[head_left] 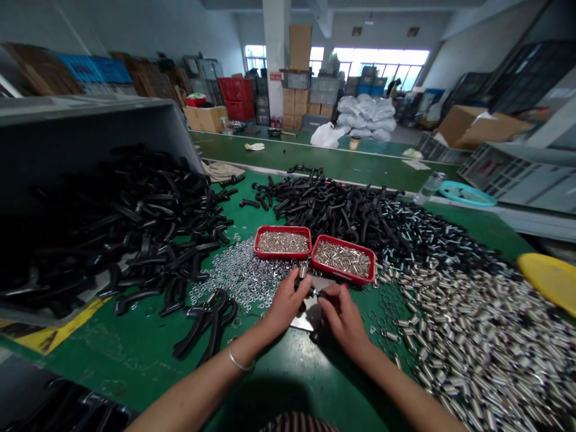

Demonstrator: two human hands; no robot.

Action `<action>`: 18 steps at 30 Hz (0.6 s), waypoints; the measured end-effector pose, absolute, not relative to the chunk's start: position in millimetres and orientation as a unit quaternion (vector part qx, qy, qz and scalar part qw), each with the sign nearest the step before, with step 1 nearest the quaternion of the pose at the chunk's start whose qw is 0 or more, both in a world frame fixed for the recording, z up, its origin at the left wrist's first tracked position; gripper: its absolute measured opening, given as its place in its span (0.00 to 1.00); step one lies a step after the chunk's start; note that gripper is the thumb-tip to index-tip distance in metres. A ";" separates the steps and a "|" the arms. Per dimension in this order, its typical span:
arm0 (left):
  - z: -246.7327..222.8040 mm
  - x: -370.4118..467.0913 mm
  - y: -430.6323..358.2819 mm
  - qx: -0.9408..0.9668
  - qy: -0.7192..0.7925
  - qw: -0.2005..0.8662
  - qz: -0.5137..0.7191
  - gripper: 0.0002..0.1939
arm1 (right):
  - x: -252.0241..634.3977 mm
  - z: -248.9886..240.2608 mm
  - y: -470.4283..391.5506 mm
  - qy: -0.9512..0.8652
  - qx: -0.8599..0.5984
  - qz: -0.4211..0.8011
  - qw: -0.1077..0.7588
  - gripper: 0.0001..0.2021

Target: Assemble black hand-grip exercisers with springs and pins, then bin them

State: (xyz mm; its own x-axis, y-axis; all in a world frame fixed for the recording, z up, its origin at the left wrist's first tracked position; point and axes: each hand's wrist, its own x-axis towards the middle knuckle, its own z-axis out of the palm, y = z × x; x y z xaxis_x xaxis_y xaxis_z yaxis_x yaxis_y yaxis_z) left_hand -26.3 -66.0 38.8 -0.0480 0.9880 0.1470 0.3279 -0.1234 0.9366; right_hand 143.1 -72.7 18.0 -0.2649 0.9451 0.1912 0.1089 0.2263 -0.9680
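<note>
Striped clothing (pixel 299 423) nearest, bottom edge, 6 o'clock. Clock centred on the hands; largest first.

Green worktable (pixel 148 360), no writing seen on it. Grey crate (pixel 182 127) on its side at 10 o'clock, black handles (pixel 153 210) spilling out. Pale pillar (pixel 275 36) far off at 12, bearing a red sign (pixel 275 77); characters too small to read. Heap of metal cylinders (pixel 490 342) at 3 to 4. Second grey crate (pixel 483 168) at 2, red marking on its side, illegible. Pile of black pieces (pixel 333 210) at 12.

Left hand (pixel 285 303), bracelet (pixel 238 357) on wrist, and right hand (pixel 344 318): both bare, closed, fingertips pinching a small dark part (pixel 311 291) over a metal plate (pixel 302 322). Whether it is one piece, cannot tell. Two red trays of small metal bits just beyond: left tray (pixel 282 256) at 11, right tray (pixel 371 269) at 1. Silver ribbed piece (pixel 303 272) by the left fingertips. Smallest: loose metal rings (pixel 234 270) at 10; thin dark rings (pixel 387 303) at 3.
</note>
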 end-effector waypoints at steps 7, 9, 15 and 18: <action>51.9 -28.9 -71.7 0.624 0.554 0.332 0.440 0.10 | 149.5 15.8 -69.8 -0.813 -0.326 0.230 0.425 0.07; 53.0 -30.9 -73.2 0.632 0.551 0.329 0.435 0.10 | 148.5 22.3 -67.6 -0.811 -0.322 0.282 0.398 0.06; 49.3 -35.8 -70.0 0.669 0.552 0.274 0.415 0.10 | 129.0 35.5 -70.7 -0.505 -0.352 0.704 0.353 0.18; 45.2 -40.3 -68.8 0.679 0.548 0.270 0.408 0.10 | 124.6 34.6 -74.2 -0.470 -0.337 0.753 0.313 0.21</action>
State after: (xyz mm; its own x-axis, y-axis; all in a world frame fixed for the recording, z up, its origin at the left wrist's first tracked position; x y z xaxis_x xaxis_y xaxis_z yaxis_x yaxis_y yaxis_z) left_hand -40.3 -68.8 45.2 0.0673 0.9638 0.2581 0.5228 -0.2544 0.8136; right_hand 124.6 -74.2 34.6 -0.5766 0.7887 -0.2131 -0.1558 -0.3622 -0.9190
